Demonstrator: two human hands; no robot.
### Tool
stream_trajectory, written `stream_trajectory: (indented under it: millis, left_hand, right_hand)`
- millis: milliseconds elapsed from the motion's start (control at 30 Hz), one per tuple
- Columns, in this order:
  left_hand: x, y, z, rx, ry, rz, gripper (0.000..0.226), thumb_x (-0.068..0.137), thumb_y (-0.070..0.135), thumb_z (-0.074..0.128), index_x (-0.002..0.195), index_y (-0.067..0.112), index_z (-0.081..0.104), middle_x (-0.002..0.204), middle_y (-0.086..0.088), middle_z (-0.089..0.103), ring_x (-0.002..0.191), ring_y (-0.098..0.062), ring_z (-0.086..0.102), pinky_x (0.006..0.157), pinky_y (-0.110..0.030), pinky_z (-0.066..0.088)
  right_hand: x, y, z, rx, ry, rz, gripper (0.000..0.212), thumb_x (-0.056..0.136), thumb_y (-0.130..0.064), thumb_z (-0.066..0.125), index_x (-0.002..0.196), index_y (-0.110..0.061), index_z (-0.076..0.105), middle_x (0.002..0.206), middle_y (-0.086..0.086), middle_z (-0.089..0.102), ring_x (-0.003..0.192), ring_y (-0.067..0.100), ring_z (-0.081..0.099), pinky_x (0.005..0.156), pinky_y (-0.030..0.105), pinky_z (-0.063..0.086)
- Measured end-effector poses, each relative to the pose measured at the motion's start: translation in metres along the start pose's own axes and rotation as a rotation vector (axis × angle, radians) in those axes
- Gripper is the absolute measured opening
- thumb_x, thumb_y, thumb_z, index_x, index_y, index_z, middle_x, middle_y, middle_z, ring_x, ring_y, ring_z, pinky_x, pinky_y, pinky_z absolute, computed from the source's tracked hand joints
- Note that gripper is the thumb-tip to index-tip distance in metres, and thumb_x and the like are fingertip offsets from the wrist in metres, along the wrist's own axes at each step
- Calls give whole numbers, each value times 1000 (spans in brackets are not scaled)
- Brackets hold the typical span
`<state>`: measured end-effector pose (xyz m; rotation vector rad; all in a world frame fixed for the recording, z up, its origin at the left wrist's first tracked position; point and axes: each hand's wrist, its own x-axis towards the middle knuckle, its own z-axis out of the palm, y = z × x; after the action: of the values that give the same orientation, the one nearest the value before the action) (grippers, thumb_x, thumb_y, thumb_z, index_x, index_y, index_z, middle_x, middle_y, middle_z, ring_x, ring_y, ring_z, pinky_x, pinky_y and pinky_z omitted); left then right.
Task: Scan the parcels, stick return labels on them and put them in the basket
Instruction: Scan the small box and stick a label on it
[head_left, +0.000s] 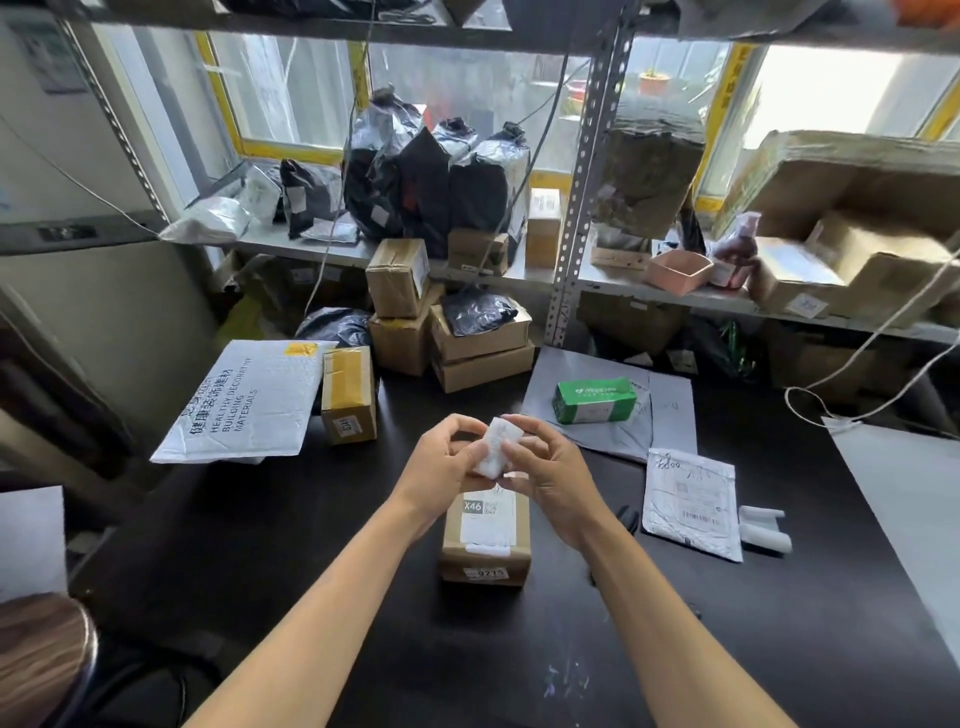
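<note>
Centrally, over the dark table (291, 519), the left hand (441, 478) and right hand (550, 478) meet, their fingers (511, 457) clamped from both sides on a small white label roll (494, 449) held above a brown cardboard parcel (485, 540). That parcel lies flat near the table's middle, with a white label reading "X46" on its top face and a sticker with digits on its near side. Bare table surface extends toward the viewer and to the left of the parcel. The far edge is crowded by stacked brown cardboard boxes (452, 332); a white padded mailer (244, 400) overhangs the left edge. Right of the hands lie a green wrapped packet (595, 400) on a grey plastic mailer (587, 374) and a white flat envelope (691, 501).
</note>
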<state>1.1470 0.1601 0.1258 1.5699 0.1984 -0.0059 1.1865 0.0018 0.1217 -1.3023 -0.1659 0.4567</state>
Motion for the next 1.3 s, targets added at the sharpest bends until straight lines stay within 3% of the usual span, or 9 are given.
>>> stream_trajectory:
  millis: [100, 233, 433, 533, 700, 833, 1000, 1167, 1300]
  left_hand:
    - [0, 1, 0, -3, -14, 20, 20, 97, 14, 63, 117, 14, 64, 106, -12, 72, 97, -25, 72, 85, -39, 60]
    - [8, -1, 2, 142, 46, 91, 19, 95, 23, 67, 113, 23, 69, 99, 1, 73, 93, -14, 70, 81, -27, 57]
    - [20, -7, -3, -6, 167, 44, 25, 102, 27, 55, 98, 10, 72, 89, -13, 72, 77, -17, 67, 77, -38, 58]
    - [22, -7, -8, -107, 146, 36, 26, 96, 32, 63, 104, 7, 68, 86, -10, 69, 76, -15, 64, 71, -32, 56]
    - [22, -11, -14, -232, 8, 31, 39, 82, 27, 77, 113, 6, 66, 94, -13, 69, 80, -19, 64, 70, -30, 53]
    - [23, -13, -13, -162, -14, -30, 24, 92, 21, 70, 110, 6, 66, 100, -19, 71, 88, -26, 70, 73, -33, 56]
    - [32, -17, -9, -258, 287, -149, 20, 100, 15, 57, 89, -1, 64, 82, -15, 59, 82, -31, 56, 74, -44, 48]
    - [37, -16, -14, -278, 537, -110, 5, 97, 11, 62, 102, 13, 62, 95, -10, 64, 91, -26, 63, 83, -45, 55]
    - [29, -20, -19, 238, 682, 88, 31, 87, -2, 68, 95, 28, 64, 105, 1, 62, 100, -18, 60, 83, -26, 50]
  right_hand:
    - [8, -1, 4, -199, 94, -104, 14, 89, -11, 72, 101, -10, 64, 93, 9, 72, 86, 23, 71, 75, 34, 60]
    - [20, 3, 9, -280, 132, -154, 13, 88, -16, 74, 89, -8, 64, 82, 4, 72, 77, 17, 68, 78, 43, 58]
    - [32, 7, 11, -186, 56, -128, 14, 91, -9, 70, 90, 5, 66, 82, 15, 70, 79, 22, 66, 80, 43, 56]
    - [37, 10, 14, -280, 94, -148, 11, 90, -16, 72, 84, -7, 73, 81, 12, 72, 76, 21, 68, 81, 46, 58]
    - [37, 17, 26, -88, 183, -102, 38, 88, -27, 73, 80, 10, 67, 85, 27, 71, 82, 42, 70, 81, 49, 60]
    - [34, 22, 27, -203, 279, -102, 60, 82, -43, 76, 56, 1, 46, 55, 12, 49, 55, 20, 44, 55, 35, 40]
    - [23, 25, 14, -144, 9, -18, 31, 81, -25, 80, 58, -16, 60, 73, 6, 64, 69, 21, 59, 67, 37, 50]
    - [16, 29, 1, -82, -102, 30, 9, 91, -11, 67, 85, -5, 69, 97, 16, 73, 94, 28, 71, 82, 42, 59]
    - [16, 29, -9, -40, -64, -6, 18, 94, -12, 63, 99, 5, 69, 108, 22, 71, 101, 32, 70, 87, 41, 57]
